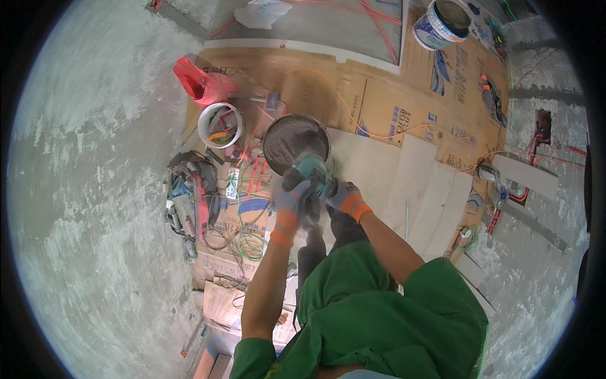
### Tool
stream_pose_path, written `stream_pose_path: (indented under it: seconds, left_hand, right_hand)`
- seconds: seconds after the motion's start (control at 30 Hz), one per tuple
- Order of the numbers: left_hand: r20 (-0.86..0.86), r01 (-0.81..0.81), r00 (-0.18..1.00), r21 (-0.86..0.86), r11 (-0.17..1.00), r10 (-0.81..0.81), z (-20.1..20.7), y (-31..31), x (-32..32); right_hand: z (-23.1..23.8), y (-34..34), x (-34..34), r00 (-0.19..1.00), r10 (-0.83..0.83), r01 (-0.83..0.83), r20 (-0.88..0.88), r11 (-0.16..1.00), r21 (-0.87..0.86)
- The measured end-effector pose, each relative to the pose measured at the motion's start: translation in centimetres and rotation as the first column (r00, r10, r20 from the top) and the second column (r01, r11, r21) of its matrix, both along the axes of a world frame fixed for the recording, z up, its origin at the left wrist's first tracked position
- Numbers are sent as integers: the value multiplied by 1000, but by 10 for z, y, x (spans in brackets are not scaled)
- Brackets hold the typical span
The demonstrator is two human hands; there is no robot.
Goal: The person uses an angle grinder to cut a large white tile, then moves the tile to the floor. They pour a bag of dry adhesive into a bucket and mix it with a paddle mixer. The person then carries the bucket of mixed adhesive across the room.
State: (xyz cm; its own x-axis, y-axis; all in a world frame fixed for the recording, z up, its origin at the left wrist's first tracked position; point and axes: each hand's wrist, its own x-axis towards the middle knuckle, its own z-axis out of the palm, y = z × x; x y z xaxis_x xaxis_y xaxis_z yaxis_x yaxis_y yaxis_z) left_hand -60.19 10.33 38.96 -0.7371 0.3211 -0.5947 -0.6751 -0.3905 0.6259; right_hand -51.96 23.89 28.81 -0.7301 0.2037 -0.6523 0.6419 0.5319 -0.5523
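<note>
From where I stand, the teal mixer [314, 169] sits between the person's two gloved hands, its body over the near side of a dark bucket [264, 148] of grey mix [287, 134]. Its lower end is hidden from me. The left grip [291, 192] is closed round the mixer's left side; the right grip [348, 200] is clamped on its right. Both gloves are grey with orange cuffs.

Beyond the left grip, further left, stand a white tub [221, 144] with odds and ends inside and a red container [218, 88]. Left of that same grip lies a cluttered dark bag [188, 162], with a coil of green cord [251, 247] nearer the person. To the right grip's right, pale boards [413, 177] cover cardboard [344, 79]; an orange cord [341, 98] trails beyond. Well past it, far right, stands a blue-and-white pail [428, 31].
</note>
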Motion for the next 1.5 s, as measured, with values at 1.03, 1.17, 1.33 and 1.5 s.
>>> stream_pose_path:
  seconds: [1.03,1.17,1.33,1.5]
  left_hand:
    - [-54,87,992,-379,921,-115,89,-20,75]
    - [40,3,999,-370,929,13,45,-20,77]
    - [187,-112,963,-378,919,195,-3,-6,74]
    - [168,-158,958,-360,920,231,-50,-7,71]
  right_hand:
    - [77,-9,69,987,142,-139,78,990,-35]
    - [33,-5,65,984,173,-173,37,985,-4]
    - [-32,-8,62,960,226,-237,166,970,54]
    - [-56,-5,49,937,235,-213,257,971,-110]
